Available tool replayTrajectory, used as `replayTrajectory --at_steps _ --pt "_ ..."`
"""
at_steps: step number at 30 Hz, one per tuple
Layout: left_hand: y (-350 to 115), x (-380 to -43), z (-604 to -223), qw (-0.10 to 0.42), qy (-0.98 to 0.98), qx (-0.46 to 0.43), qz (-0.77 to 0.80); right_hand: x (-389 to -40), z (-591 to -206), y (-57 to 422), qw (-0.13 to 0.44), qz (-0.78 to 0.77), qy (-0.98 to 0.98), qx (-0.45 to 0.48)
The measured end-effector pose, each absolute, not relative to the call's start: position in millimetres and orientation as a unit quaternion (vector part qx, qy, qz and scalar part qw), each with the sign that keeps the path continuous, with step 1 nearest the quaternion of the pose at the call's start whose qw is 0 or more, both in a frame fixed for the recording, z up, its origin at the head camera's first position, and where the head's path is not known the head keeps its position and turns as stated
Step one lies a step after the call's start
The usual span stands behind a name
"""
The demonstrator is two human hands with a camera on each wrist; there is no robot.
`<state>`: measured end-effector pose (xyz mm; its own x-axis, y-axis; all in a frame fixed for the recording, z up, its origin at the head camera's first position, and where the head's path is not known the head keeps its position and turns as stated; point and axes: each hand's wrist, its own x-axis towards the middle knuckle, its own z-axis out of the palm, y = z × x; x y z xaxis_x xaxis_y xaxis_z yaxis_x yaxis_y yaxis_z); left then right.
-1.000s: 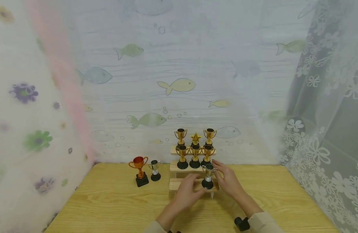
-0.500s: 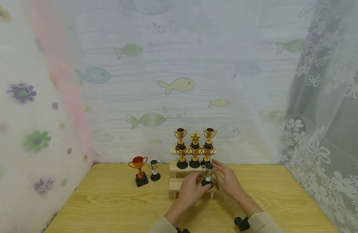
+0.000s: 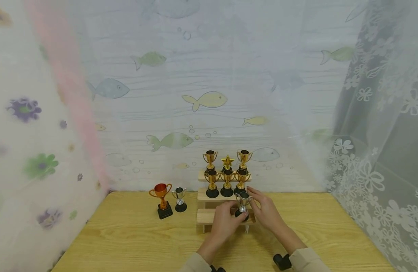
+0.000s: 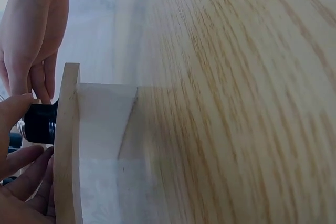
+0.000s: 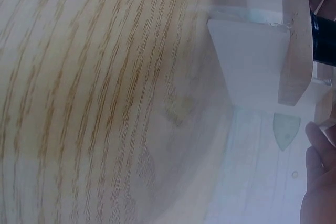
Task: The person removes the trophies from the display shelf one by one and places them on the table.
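Note:
A small silver trophy cup (image 3: pixel 243 199) with a black base stands upright at the right end of the lowest step of a wooden tiered stand (image 3: pixel 204 216). My left hand (image 3: pixel 225 220) pinches its base, the thumb across the front. In the left wrist view the black base (image 4: pixel 40 123) sits against the step's board (image 4: pixel 67 145), with fingers on both sides of it. My right hand (image 3: pixel 268 212) is on the cup's other side, fingers extended past the stand's right end, thumb beside the cup's handle. The right wrist view catches only that hand's fingers (image 5: pixel 317 156) at the edge.
Three gold trophy cups (image 3: pixel 227 179) fill the middle step. Behind them, on the top step, a gold star trophy (image 3: pixel 227 161) stands between two gold cups. Left of the stand are an orange-bronze trophy (image 3: pixel 162 200) and another silver cup (image 3: pixel 179 198) on the wooden table (image 3: pixel 134 241).
My left hand has moved slightly right, and its thumb has come onto the silver trophy's base. The right hand and the trophy have stayed nearly in place.

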<state>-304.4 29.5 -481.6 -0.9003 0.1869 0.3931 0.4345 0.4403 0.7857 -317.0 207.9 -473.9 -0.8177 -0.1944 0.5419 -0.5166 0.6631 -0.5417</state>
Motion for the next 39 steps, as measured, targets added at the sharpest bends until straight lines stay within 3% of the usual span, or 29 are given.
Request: replayTrajectory --at_steps 39 --pt "21.7 -297.8 -471.7 0.114 -0.816 -0.188 -0.535 -317.9 -474.3 209.3 0.217 0.36 -0.884 0.203"
